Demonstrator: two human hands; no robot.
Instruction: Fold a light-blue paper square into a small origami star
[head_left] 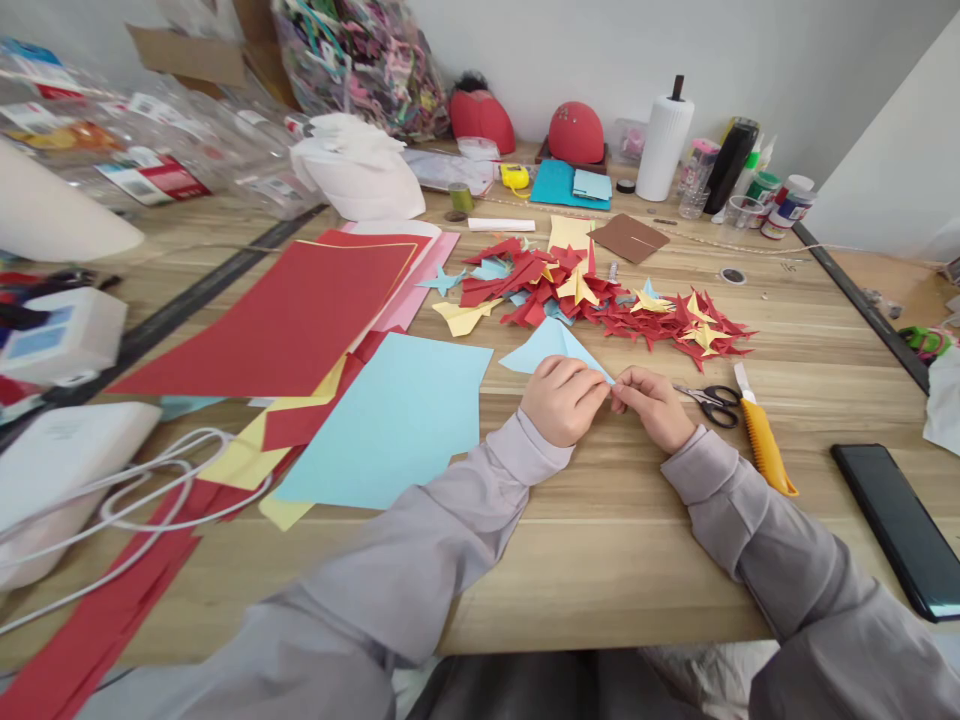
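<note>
A light blue piece of folded paper (556,344) lies on the table with a crease running to its right corner. Curled over its lower edge, my left hand (568,398) presses and grips it. My right hand (651,405) pinches the right corner of the same paper between thumb and fingers. Behind it is a heap of red, yellow and blue folded paper pieces (540,280), some of them star-shaped. A larger light blue sheet (405,420) rests left of my left hand. Right of my right hand are black-handled scissors (718,405) and a yellow-handled knife (766,450).
Large red sheets (285,310) lie at the left, near a looped white cable (180,470). A black phone (900,525) is by the right edge. Along the wall stand a white bottle (666,145), red domed cushions (576,133), a yellow tape measure (514,178) and several small bottles.
</note>
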